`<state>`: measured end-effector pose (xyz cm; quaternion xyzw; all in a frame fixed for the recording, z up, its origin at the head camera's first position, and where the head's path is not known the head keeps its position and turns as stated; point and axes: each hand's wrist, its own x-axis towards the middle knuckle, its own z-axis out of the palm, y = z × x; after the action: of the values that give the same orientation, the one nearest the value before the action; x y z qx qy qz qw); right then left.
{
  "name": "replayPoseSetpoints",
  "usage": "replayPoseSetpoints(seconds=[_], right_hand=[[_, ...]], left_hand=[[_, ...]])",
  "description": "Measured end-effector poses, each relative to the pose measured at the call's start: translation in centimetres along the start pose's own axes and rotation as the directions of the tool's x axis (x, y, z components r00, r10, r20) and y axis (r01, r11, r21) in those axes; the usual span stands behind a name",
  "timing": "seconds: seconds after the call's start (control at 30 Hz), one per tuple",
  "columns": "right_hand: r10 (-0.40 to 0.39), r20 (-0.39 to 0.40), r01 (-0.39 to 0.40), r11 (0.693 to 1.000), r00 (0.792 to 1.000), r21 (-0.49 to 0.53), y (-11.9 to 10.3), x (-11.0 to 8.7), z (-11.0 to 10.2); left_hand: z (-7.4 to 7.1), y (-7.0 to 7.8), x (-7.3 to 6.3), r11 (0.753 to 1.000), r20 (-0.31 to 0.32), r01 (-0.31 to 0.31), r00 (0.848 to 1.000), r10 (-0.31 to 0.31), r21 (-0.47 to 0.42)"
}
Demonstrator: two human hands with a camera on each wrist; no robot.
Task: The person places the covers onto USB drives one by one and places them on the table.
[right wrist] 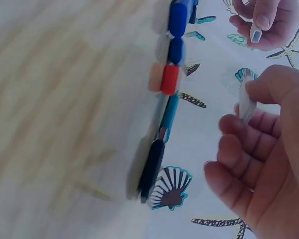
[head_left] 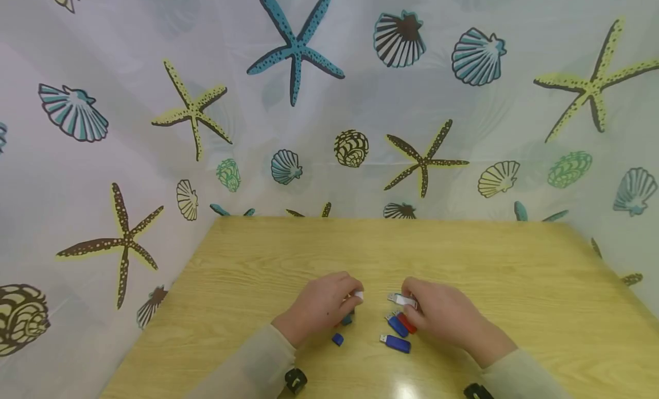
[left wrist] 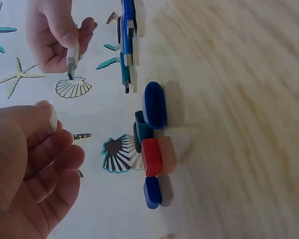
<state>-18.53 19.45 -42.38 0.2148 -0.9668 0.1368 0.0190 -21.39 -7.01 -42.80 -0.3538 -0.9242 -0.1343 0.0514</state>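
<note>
Your left grip (head_left: 323,306) pinches a white cap (head_left: 358,295), your right grip (head_left: 441,312) a white USB stick (head_left: 403,300); blue stick (head_left: 398,344), blue cap (head_left: 337,339) on tabletop (head_left: 463,256).

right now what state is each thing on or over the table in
left hand, pinching the white cap
right hand, pinching the white stick
white cap, off, open end showing
white stick, uncapped
front blue stick, uncapped, on the table
rear blue stick, uncapped
red stick, on the table
teal stick, uncapped
red cap, off
teal cap, off
blue caps, off
</note>
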Motion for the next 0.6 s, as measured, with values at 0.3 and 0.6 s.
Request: replayPoseSetpoints(seconds=[0.3,0.6], right_hand=[[-0.122,-0.067,0.123,0.992,0.990,0.013,-1.5,0.5,-0.7],[-0.179,-0.100,0.181,0.983,0.979,0.012,-2.1,0.6,-0.8]], left_hand=[[-0.4,0.6,-0.1,0.997,-0.052,-0.073,0.996,0.073,-0.001],[-0.6,0.9,-0.3,0.990,-0.105,-0.136,0.985,0.140,0.047]])
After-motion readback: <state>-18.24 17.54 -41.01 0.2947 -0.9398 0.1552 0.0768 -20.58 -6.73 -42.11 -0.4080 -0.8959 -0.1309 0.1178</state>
